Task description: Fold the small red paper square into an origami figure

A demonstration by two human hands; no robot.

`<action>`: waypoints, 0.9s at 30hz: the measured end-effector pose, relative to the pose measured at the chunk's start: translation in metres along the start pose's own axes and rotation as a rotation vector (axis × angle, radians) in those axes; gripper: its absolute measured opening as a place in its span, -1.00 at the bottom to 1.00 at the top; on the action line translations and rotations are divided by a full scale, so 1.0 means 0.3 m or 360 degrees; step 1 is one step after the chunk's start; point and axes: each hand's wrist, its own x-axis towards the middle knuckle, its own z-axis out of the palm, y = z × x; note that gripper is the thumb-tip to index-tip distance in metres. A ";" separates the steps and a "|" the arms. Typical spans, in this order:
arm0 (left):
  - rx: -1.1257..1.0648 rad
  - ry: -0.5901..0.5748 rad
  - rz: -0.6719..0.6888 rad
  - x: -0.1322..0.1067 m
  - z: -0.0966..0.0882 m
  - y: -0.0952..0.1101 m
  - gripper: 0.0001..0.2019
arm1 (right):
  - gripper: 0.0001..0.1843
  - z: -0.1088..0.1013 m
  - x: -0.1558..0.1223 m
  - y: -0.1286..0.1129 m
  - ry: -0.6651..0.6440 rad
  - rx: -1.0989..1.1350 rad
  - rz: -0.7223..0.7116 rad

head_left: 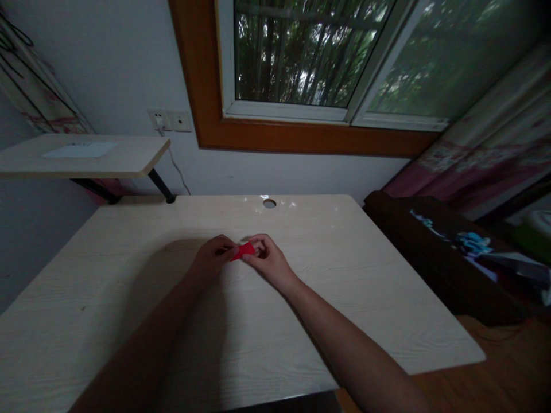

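Note:
A small red piece (pixel 244 250), flat and folded-looking like paper, is held between my two hands over the middle of the desk. My left hand (pixel 214 256) pinches its left end between thumb and fingers. On the other side, my right hand (pixel 269 257) grips the right part, thumb at the near edge and fingers curled behind. The fingers cover both ends of the piece, so its full shape is hidden. Beneath them lies the pale wood-grain desk (pixel 344 298).
A raised shelf (pixel 142 162) with a white sheet (pixel 80 150) on it stands at the back left. The desk has a round cable hole (pixel 269 203) near its rear edge. At right, a dark cabinet (pixel 404 241) bears several items. Behind is a window (pixel 301 57).

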 end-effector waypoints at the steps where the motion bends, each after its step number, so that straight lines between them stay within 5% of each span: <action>1: -0.0035 0.0002 0.0002 0.001 0.001 0.001 -0.78 | -0.55 0.000 -0.001 0.000 -0.0003 -0.0028 0.0000; 27: -0.0115 -0.0098 -0.0041 0.000 0.005 -0.025 -0.89 | -0.62 0.006 -0.004 -0.014 0.0057 -0.0081 -0.0076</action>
